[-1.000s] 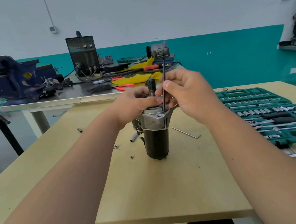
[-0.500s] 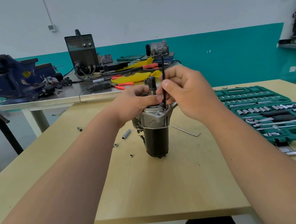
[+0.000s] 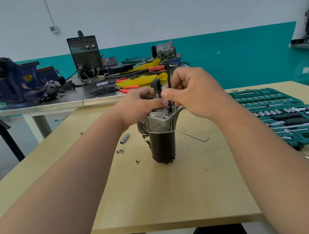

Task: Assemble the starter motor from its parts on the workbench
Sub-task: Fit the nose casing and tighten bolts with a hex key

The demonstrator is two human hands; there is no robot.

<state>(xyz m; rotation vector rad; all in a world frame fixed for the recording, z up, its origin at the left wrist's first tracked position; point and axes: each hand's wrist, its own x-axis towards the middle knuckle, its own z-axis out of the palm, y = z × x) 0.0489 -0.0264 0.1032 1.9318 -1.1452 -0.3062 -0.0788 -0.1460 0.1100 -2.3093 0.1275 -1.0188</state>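
The starter motor (image 3: 162,145) stands upright on the wooden workbench (image 3: 161,196), black body below, silver housing (image 3: 160,122) on top, shaft (image 3: 157,86) pointing up. My left hand (image 3: 140,107) grips the top of the housing from the left. My right hand (image 3: 196,92) pinches a black hex key (image 3: 169,86) that stands upright, its lower tip in a bolt hole on the housing's right flange.
A second hex key (image 3: 194,135) lies right of the motor. A metal sleeve (image 3: 125,139), nuts (image 3: 119,151) and a small bushing (image 3: 136,161) lie to its left. A green socket set (image 3: 290,116) fills the right side. Behind stands a metal table with a blue vise (image 3: 2,81) and a welder (image 3: 85,54).
Both hands stay on the motor. The hex key has been turned a little between my right fingers. The view has shifted slightly.
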